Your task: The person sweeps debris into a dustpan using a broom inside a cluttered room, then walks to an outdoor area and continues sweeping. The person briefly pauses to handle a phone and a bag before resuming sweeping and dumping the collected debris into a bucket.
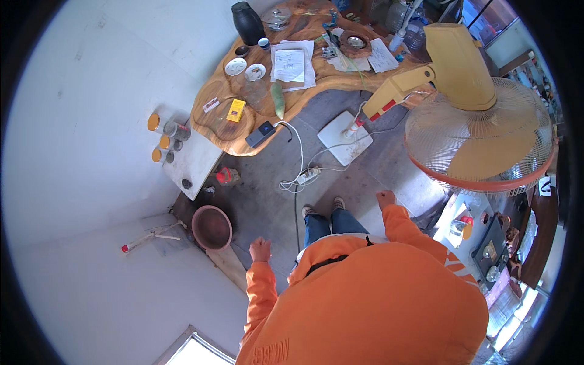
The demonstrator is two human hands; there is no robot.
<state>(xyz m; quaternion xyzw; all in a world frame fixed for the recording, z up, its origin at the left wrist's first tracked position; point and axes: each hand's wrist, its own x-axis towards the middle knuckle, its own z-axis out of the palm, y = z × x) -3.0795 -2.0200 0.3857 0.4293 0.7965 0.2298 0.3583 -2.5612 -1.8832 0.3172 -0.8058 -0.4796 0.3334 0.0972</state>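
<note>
Both arms, in orange sleeves, reach forward at waist height, well apart. My left hand is closed in a fist, with nothing seen in it, above the floor near a round brown pot. On the other side my right hand is also curled into a fist and shows nothing held. It hangs over the floor, below the white square base of a standing fan. Neither hand touches anything. A white power strip with tangled cables lies on the floor ahead of my feet.
A wavy-edged wooden table stands ahead, bearing papers, a yellow box, a black phone-like device and a long green vegetable. The large caged fan looms at right. Lidded jars stand on a side shelf.
</note>
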